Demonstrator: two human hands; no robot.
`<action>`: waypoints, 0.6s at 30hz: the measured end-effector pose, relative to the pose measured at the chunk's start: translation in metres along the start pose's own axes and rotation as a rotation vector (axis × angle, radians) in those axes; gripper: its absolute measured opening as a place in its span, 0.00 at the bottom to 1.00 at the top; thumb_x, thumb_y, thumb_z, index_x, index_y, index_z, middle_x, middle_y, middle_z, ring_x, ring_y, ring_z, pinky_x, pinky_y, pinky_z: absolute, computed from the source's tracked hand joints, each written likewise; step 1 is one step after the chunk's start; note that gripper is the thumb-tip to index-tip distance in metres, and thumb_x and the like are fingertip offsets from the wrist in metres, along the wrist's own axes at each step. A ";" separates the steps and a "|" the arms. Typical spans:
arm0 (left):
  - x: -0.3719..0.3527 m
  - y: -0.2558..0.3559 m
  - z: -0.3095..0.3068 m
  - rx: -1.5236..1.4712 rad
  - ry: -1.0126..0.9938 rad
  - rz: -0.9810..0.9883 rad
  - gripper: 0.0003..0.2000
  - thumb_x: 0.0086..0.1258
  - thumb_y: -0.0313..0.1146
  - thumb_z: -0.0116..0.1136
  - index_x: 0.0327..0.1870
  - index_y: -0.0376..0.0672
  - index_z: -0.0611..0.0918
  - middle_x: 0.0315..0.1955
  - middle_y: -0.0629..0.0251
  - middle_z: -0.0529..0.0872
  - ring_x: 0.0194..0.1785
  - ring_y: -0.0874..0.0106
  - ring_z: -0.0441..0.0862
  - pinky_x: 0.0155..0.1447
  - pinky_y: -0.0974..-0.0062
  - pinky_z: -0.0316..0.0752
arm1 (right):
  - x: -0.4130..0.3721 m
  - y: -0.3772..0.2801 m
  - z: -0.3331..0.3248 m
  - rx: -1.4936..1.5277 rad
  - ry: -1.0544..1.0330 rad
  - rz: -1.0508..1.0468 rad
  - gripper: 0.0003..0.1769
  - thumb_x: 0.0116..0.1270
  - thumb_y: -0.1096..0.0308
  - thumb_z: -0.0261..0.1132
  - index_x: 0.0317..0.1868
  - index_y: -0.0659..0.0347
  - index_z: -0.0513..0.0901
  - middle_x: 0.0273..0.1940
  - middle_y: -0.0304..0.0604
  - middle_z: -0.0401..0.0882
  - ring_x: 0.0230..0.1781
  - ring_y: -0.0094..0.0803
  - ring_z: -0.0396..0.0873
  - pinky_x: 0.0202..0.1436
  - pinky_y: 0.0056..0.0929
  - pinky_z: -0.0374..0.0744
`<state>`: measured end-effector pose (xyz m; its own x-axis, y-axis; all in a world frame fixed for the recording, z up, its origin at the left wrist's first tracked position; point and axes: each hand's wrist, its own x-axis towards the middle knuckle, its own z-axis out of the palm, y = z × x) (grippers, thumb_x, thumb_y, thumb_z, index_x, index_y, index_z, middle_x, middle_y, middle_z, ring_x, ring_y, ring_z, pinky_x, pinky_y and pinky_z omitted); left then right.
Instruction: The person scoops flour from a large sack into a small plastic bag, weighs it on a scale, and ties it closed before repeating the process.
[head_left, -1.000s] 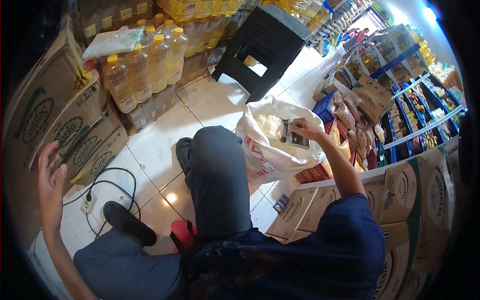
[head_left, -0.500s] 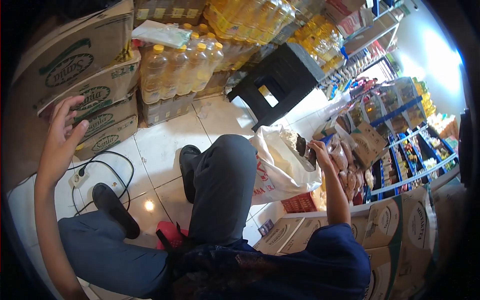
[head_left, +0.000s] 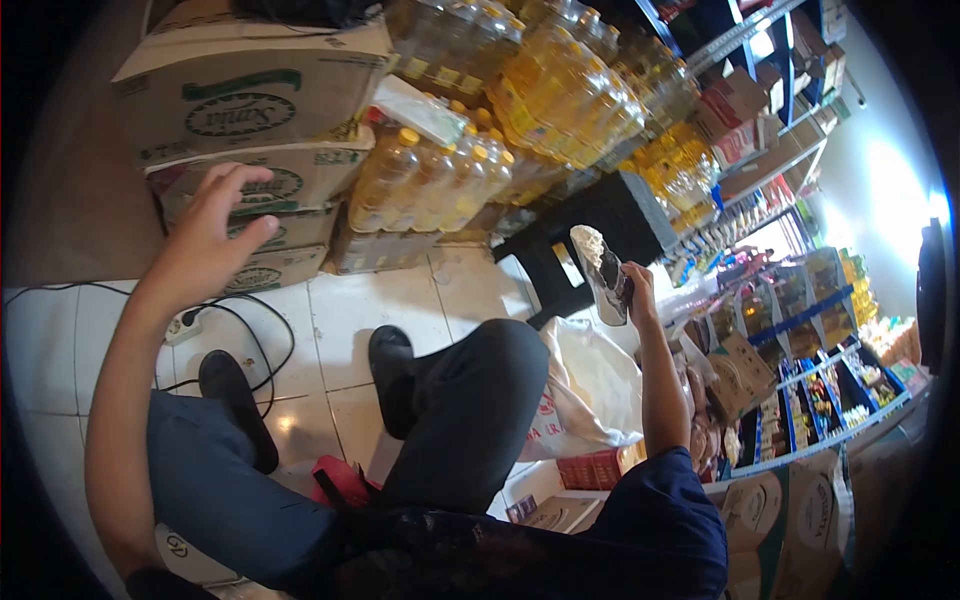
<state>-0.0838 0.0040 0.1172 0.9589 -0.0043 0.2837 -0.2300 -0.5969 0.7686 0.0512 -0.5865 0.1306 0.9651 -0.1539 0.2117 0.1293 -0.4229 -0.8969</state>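
Note:
My right hand (head_left: 640, 292) is closed around the handle of a scoop (head_left: 609, 290), raised above an open white sack (head_left: 592, 372). A heap of white, flour-like stuff (head_left: 587, 242) sits at the scoop's far end. The sack has red print on its side and pale contents in its mouth. On the left, my left hand (head_left: 222, 232) hovers with fingers apart and slightly curled, holding nothing. It overlaps the stacked cardboard cartons (head_left: 250, 115) in this view.
Shrink-wrapped packs of yellow oil bottles (head_left: 425, 190) stand beside the cartons. A black stool (head_left: 625, 215) lies beyond the sack. A power strip (head_left: 183, 328) with looped black cable is on the tiled floor. A red crate (head_left: 588, 470) sits by the sack.
My right hand has lifted the scoop up from the sack, with white stuff on it. The view has shifted, and my left hand stays open near the cartons.

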 end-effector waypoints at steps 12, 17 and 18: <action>-0.047 0.031 -0.089 0.095 0.902 0.409 0.12 0.69 0.35 0.55 0.47 0.38 0.79 0.44 0.58 0.79 0.54 0.64 0.76 0.61 0.69 0.67 | 0.050 -0.085 0.236 0.335 -0.570 -0.120 0.10 0.62 0.63 0.60 0.26 0.57 0.74 0.24 0.31 0.70 0.25 0.21 0.68 0.30 0.22 0.66; -0.223 0.059 -0.097 0.149 1.248 0.275 0.11 0.69 0.25 0.45 0.48 0.31 0.76 0.49 0.57 0.79 0.54 0.72 0.75 0.60 0.73 0.67 | -0.002 -0.183 0.339 0.208 -1.032 -0.394 0.13 0.66 0.62 0.57 0.24 0.57 0.71 0.19 0.31 0.65 0.19 0.19 0.64 0.26 0.21 0.64; -0.255 0.058 -0.088 0.246 1.344 0.163 0.10 0.69 0.24 0.44 0.47 0.30 0.76 0.47 0.56 0.78 0.54 0.71 0.75 0.60 0.74 0.67 | -0.019 -0.197 0.361 0.270 -1.020 -0.372 0.14 0.67 0.62 0.57 0.24 0.56 0.70 0.20 0.30 0.64 0.20 0.18 0.62 0.25 0.20 0.61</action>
<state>-0.3560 0.0408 0.1400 -0.0047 0.6008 0.7994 -0.1530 -0.7904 0.5932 0.0892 -0.1781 0.1628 0.5749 0.7986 0.1778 0.3744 -0.0636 -0.9251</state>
